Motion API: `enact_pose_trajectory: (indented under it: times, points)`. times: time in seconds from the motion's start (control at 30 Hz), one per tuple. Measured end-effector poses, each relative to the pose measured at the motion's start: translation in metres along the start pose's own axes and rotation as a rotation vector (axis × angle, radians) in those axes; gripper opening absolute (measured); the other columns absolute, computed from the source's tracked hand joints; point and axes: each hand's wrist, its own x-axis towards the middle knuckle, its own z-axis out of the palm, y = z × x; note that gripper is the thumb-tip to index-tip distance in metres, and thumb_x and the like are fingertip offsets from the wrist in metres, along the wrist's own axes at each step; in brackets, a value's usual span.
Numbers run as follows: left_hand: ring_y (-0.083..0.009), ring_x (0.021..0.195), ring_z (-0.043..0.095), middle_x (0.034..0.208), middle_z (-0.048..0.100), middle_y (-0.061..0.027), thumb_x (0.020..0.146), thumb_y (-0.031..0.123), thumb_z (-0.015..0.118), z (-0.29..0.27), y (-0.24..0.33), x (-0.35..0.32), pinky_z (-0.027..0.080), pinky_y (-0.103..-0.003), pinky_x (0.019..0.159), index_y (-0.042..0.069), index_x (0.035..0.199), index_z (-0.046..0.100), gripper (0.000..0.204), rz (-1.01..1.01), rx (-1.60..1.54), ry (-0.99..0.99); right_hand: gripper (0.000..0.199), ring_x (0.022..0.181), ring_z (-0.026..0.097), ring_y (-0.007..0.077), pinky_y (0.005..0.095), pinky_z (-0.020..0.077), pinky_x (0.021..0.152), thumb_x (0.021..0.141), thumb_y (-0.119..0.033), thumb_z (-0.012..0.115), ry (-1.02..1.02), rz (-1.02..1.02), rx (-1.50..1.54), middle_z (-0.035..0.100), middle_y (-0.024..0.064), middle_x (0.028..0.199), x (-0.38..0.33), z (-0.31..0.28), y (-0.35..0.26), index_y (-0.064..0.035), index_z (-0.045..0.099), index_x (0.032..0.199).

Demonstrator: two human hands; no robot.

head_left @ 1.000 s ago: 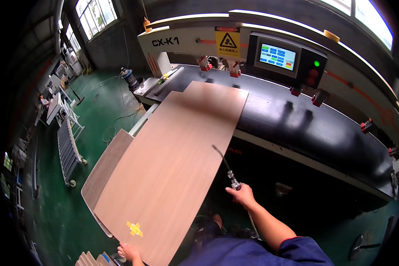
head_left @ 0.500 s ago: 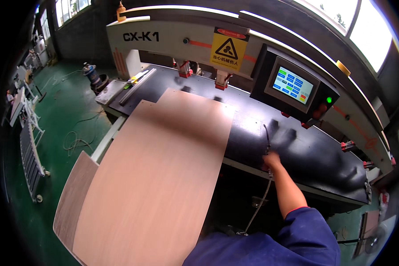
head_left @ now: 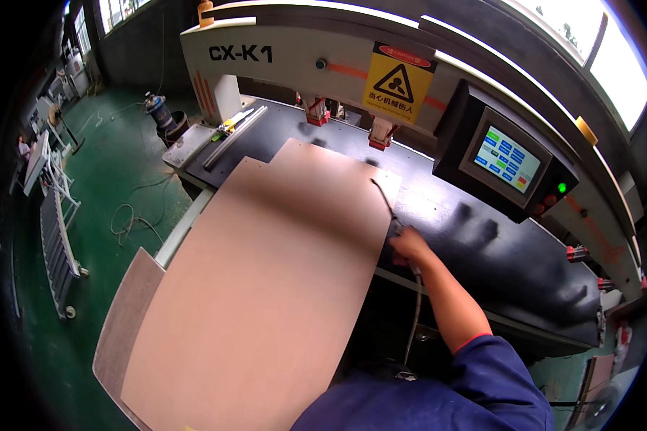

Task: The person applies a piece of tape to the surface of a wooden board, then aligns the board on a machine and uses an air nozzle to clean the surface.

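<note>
**K:** So, biggest first: machine [head_left: 482, 237] filled the far side, black bed, pale housing above with a yellow warning sign [head_left: 397, 82].

**R:** Panel?

**K:** Board [head_left: 266, 287] lay long-ways, far end on the bed under the housing, near end overhanging toward the person. Second board [head_left: 126, 323] showed under its left edge, darker.

**R:** Controls?

**K:** Screen [head_left: 507, 159] in a dark box at right, lit, green lamp [head_left: 561, 187] just below it.

**R:** Hands?

**K:** Right hand [head_left: 410, 248] was clenched around an air gun [head_left: 395, 226] at the board's right edge, on the bed. Thin nozzle [head_left: 381, 194] pointed away over the board's far corner. Hose [head_left: 413, 316] hung down from the grip, past the bed's front edge.

**R:** Left hand?

**K:** Out of frame. Blue sleeve [head_left: 482, 373] on the right arm only.

**R:** Floor?

**K:** Green, loose cable [head_left: 126, 219] coiled at left, metal rack [head_left: 54, 230] beyond it.
</note>
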Motion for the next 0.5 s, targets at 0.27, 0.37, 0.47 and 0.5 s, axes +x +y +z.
enact_pose_trajectory:
  times: [0.27, 0.37, 0.47, 0.5]
  points:
    - [-0.0405, 0.108, 0.051, 0.123, 0.051, -0.0235, 0.095, 0.035, 0.038, -0.024, 0.019, -0.026, 0.04, -0.051, 0.09, 0.004, 0.129, 0.047, 0.047, 0.081, 0.324, -0.022, 0.024, 0.052, 0.065, 0.027, 0.0366, 0.0531, 0.051, 0.071, -0.018, 0.063, -0.069, 0.007, -0.002, 0.063, 0.016, 0.058, 0.009, 0.056, 0.015, 0.006, 0.061, 0.065]
    - [-0.0405, 0.111, 0.049, 0.128, 0.049, -0.0233, 0.096, 0.037, 0.036, -0.024, 0.025, -0.021, 0.039, -0.051, 0.093, 0.005, 0.133, 0.045, 0.05, -0.085, 0.213, -0.09, 0.029, 0.052, 0.065, 0.0283, 0.0375, 0.0533, 0.053, 0.071, -0.02, 0.064, -0.026, -0.011, -0.055, 0.066, 0.019, 0.07, -0.001, 0.065, 0.031, 0.0074, 0.062, 0.079]
    - [-0.0404, 0.114, 0.048, 0.131, 0.048, -0.0238, 0.096, 0.039, 0.035, -0.023, 0.032, -0.015, 0.037, -0.05, 0.096, 0.007, 0.135, 0.046, 0.052, -0.136, 0.106, -0.124, 0.038, 0.065, 0.067, 0.0338, 0.0413, 0.054, 0.062, 0.071, -0.022, 0.063, 0.054, 0.004, -0.127, 0.066, 0.022, 0.083, -0.01, 0.076, 0.034, 0.0081, 0.059, 0.093]
    - [-0.0403, 0.115, 0.047, 0.131, 0.047, -0.0241, 0.096, 0.04, 0.035, -0.023, 0.036, -0.012, 0.036, -0.05, 0.097, 0.007, 0.135, 0.047, 0.053, -0.107, 0.096, -0.122, 0.043, 0.085, 0.065, 0.0393, 0.0447, 0.0522, 0.075, 0.071, -0.024, 0.064, 0.058, -0.035, -0.165, 0.062, 0.0247, 0.098, 0.001, 0.085, 0.051, 0.0076, 0.056, 0.1]
